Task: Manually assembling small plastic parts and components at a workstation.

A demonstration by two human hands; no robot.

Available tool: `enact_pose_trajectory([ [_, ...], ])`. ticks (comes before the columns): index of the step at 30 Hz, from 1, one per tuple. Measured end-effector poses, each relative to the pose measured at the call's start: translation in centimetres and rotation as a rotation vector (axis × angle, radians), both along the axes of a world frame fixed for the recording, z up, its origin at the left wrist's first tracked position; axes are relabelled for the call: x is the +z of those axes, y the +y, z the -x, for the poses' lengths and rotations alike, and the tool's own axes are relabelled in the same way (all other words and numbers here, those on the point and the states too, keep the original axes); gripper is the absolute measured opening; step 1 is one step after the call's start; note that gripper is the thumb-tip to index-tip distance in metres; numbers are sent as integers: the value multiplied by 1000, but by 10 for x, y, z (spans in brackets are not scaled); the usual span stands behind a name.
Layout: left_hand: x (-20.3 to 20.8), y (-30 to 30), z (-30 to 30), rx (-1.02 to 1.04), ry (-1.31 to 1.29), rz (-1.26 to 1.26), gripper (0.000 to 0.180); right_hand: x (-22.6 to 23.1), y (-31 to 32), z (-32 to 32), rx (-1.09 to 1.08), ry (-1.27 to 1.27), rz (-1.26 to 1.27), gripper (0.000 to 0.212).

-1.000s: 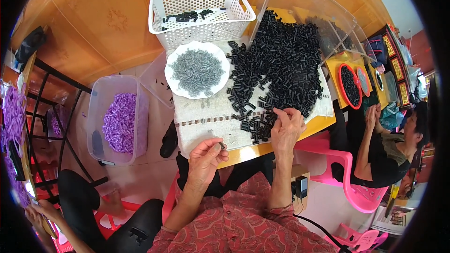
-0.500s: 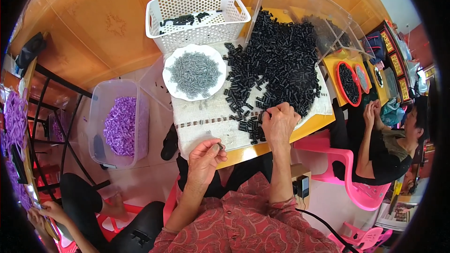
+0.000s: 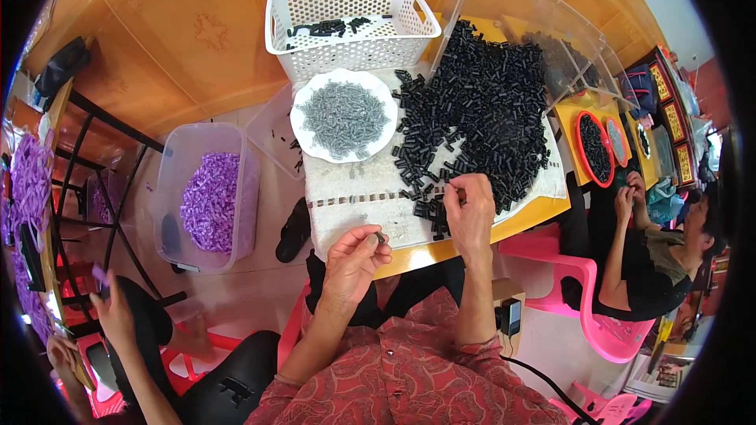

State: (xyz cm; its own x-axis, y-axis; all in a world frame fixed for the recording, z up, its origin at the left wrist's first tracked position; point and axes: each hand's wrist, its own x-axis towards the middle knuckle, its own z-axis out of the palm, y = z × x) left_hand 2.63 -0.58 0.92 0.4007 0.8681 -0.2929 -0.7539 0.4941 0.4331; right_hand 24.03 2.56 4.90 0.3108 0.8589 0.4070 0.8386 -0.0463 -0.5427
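My left hand [image 3: 352, 267] is above the table's near edge, thumb and fingers pinched on a small dark piece [image 3: 379, 237]. Its details are too small to make out. My right hand [image 3: 471, 211] hovers at the near edge of a large heap of short black plastic tube-like pieces [image 3: 492, 102]. Its fingers are curled together, and what they hold, if anything, is hidden. Left of the heap, a white scalloped plate [image 3: 300, 138] bears a mound of small clear grey pieces [image 3: 345, 116]. Both lie on a whitish cloth [image 3: 331, 219].
Behind the plate stands a white perforated basket [image 3: 354, 55] with several black pieces inside. A clear bin [image 3: 551, 0] lies tipped behind the heap. On the floor at left, a clear tub [image 3: 169, 181] holds purple pieces. Other people sit at both sides, one on a pink chair [image 3: 579, 283].
The view has shifted, so the table sits slightly further right. My hands keep much the same poses. At left, another person's hand has risen from the side table with a purple piece.
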Motion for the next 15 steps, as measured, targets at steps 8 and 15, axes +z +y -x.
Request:
enact_pose_trajectory([
  [8, 1, -2, 2, 4, -17, 7, 19, 1, -20, 20, 123, 1332, 228, 11],
  [15, 8, -4, 2, 37, -43, -13, 20, -2, -38, 36, 287, 1532, 274, 22],
])
